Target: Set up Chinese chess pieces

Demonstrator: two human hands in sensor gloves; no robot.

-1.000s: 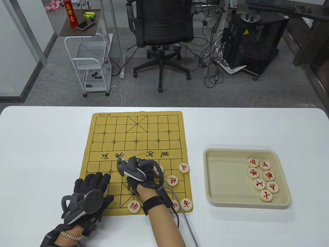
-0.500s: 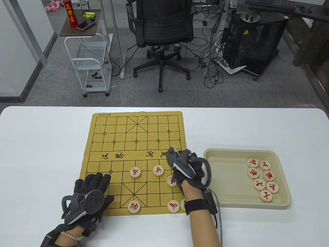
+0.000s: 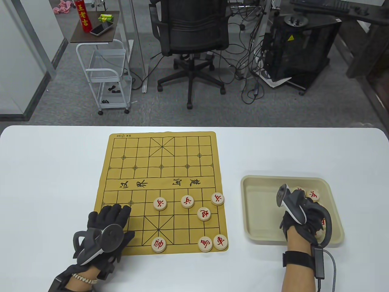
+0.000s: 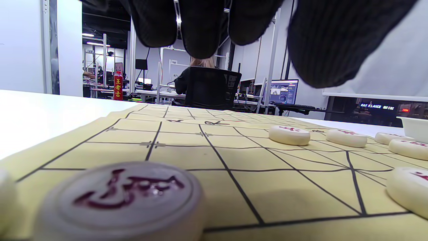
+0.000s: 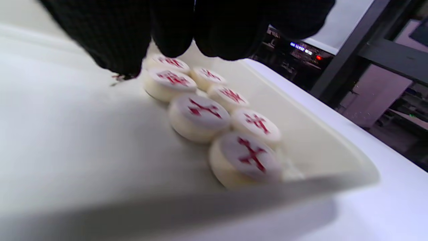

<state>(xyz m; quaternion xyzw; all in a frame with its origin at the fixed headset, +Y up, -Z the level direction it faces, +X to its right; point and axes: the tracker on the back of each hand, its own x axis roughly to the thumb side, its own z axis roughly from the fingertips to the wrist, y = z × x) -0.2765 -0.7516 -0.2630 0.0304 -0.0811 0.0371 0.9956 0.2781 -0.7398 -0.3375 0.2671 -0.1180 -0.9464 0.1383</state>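
Note:
The yellow chess board mat [image 3: 161, 170] lies mid-table with several cream pieces with red characters on its near half, such as one [image 3: 160, 203] in the pawn row and one [image 3: 158, 244] in the near row. My left hand [image 3: 121, 222] rests flat and spread on the mat's near-left corner; in the left wrist view a piece [image 4: 123, 197] lies just under the hand [image 4: 200, 30]. My right hand [image 3: 307, 208] hovers over the pieces [image 5: 199, 117] in the beige tray [image 3: 258, 210], fingers [image 5: 117, 40] just above them, holding nothing.
The tray's near rim [image 5: 301, 187] stands between my right wrist and the pieces. White table [image 3: 54, 170] surrounds the mat. An office chair [image 3: 191, 33], a cart [image 3: 103, 70] and cables are on the floor beyond the far edge.
My right hand let go of a piece in the pawn row, left of the others, then moved right off the board and over the tray. My left hand has not moved.

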